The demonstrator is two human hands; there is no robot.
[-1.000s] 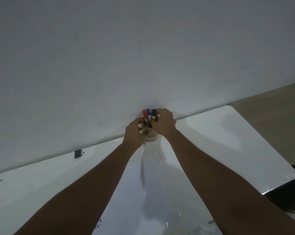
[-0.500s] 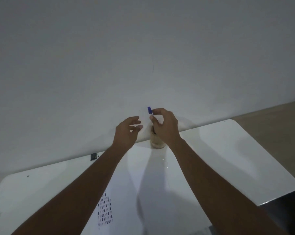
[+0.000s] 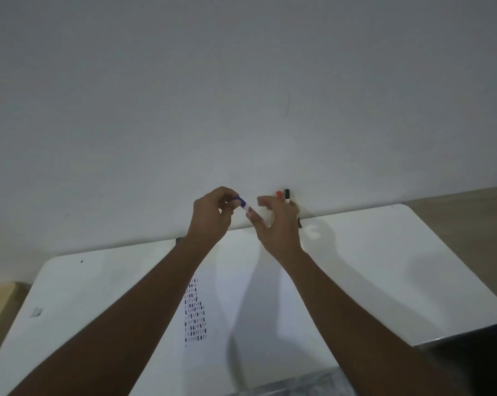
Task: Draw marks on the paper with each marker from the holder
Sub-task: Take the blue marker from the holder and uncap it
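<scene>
The blue marker point(image 3: 243, 205), half a second ago pinched upright in the right hand point(image 3: 278, 224) above the holder, has come away to the left and now lies slanted between both hands, raised over the far edge of the table point(image 3: 384, 252). The left hand point(image 3: 210, 217) curls its fingers point(image 3: 227, 195) closed around the blue cap end; the right hand's thumb and a fingertip touch the white barrel lower down, its other fingers spread loosely and half open. Behind the right hand, against the wall point(image 3: 241, 81), a red marker point(image 3: 278, 194) and a black marker point(image 3: 287, 195) stand upright side by side, only their caps and a little white barrel showing; the holder is almost wholly hidden by the hand and its form cannot be told. The table is smooth, glossy white, with rounded corners, and carries soft shadows of the arms. On it, under the forearms, lies the paper point(image 3: 256, 324), flat and white, its edges hard to part from the tabletop. Rows of short dark dashes point(image 3: 194, 318) run down it in a narrow column near the left forearm. The wall is plain, matte and pale grey.
</scene>
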